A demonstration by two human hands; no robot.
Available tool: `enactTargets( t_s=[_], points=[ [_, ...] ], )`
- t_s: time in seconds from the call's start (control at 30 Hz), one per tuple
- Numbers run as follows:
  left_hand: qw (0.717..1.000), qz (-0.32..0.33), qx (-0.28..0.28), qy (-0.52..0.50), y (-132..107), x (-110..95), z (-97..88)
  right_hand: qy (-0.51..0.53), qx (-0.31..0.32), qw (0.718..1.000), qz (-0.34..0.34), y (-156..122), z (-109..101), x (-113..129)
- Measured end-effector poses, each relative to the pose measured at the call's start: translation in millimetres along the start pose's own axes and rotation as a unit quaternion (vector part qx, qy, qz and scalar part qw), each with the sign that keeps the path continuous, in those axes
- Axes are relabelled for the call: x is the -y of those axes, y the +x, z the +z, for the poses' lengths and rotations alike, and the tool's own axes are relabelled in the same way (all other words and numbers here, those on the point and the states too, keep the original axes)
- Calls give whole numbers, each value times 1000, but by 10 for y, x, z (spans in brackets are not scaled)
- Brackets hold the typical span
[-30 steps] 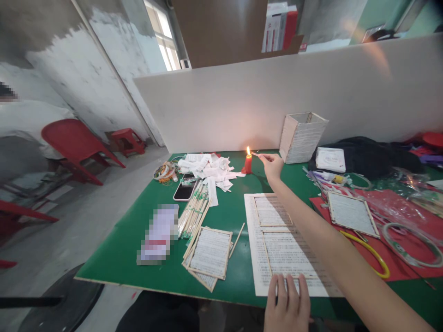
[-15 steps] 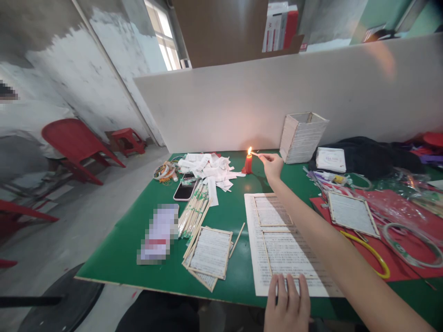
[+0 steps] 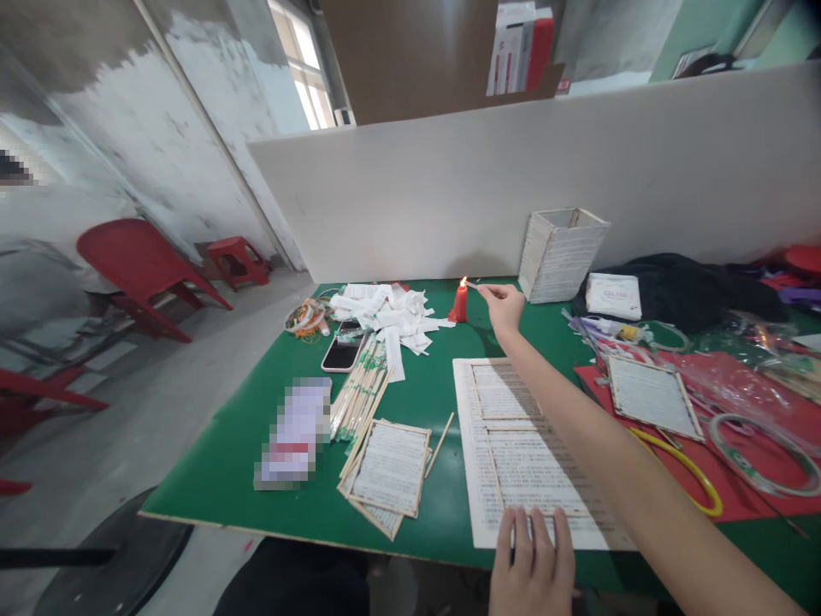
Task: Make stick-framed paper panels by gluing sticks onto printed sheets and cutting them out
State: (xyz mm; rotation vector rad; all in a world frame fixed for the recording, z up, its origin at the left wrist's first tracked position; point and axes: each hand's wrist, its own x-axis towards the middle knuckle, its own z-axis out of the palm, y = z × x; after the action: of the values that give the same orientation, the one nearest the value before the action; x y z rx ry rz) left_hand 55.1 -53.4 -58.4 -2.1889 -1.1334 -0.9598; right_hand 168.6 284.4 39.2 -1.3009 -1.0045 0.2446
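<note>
Green table (image 3: 211, 479): hands apart, left (image 3: 532, 560) on paper (image 3: 519, 466), right (image 3: 504, 306) pinching stick (image 3: 472, 284) at smaller flame (image 3: 463, 282).

We are logging a candle (image 3: 460, 303) standing at the far edge of the worktable (image 3: 211, 488), with paper strips (image 3: 385, 312) on its left and a stick-and-paper box (image 3: 558, 255) on its right. A phone (image 3: 342, 351) is lying before the strips, a stick bundle (image 3: 359, 398) is lying before the phone, and two stick frames (image 3: 506, 392) are resting on a printed sheet (image 3: 475, 445) at lower centre.
</note>
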Motion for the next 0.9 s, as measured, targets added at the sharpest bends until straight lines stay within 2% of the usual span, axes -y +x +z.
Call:
enactTargets(
  t_s=[0.2, 0.3, 0.4, 0.5, 0.6, 0.67, 0.77, 0.83, 0.9],
  points=[
    [1000, 1, 2, -2, -1, 16, -3, 12, -1, 1000, 9, 8, 3, 85],
    [999, 14, 37, -5, -7, 27, -31, 19, 0, 1000, 17, 32, -182, 199],
    [996, 17, 86, -17, 10, 52, -113, 19, 14, 1000, -4, -2, -668, 280],
    [988, 26, 153, -23, 47, 89, -208, -73, 69, 991, -92, -160, -1363, 281],
    [979, 42, 196, -43, 83, 121, -261, -152, 75, 982, -89, -437, -2012, 258],
    [976, 46, 205, -56, 103, 134, -279, -150, 87, 983, -57, -661, -2329, 262],
    [972, 54, 222, -59, 130, 145, -303, -97, 152, 984, 11, -991, -2607, 307],
    [969, 62, 233, -58, 145, 148, -317, -68, 194, 978, 34, -1159, -2686, 349],
    [967, 66, 241, -56, 155, 151, -328, -74, 233, 969, 23, -1263, -2704, 389]
  ],
)
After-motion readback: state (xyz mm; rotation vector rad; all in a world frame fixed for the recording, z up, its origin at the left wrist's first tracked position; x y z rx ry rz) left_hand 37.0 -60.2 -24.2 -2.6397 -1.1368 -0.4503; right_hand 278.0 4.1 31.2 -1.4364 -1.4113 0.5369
